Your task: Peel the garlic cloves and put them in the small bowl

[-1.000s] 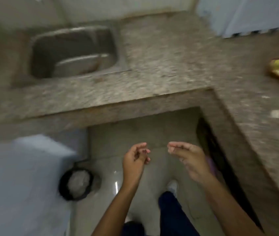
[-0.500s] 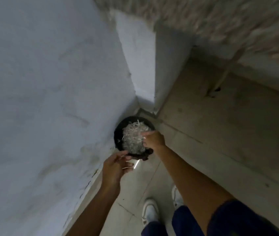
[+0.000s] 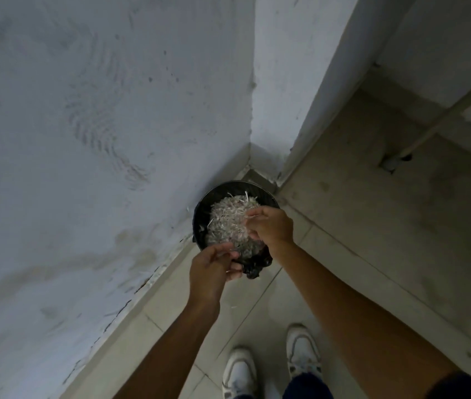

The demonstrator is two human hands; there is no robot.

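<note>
Peel disposal at the bin (image 3: 199, 214).
Your left hand (image 3: 210, 273) and right hand (image 3: 270, 226) hover above it, fingers loosely curled, contents indiscernible; shake scraps inside the rim.

Both arms outstretched; left hand (image 3: 210, 272) and right hand (image 3: 271, 226) loosely curled

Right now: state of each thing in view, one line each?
Round black bin: upright in the wall corner, black liner bunched over its near rim.
Pale papery peelings: heaped above the rim.
Left hand: over the near rim, fingers curled; contents unclear.
Right hand: above the peelings, fingers curled downward.
White shoes: flat on the floor tiles.
</note>
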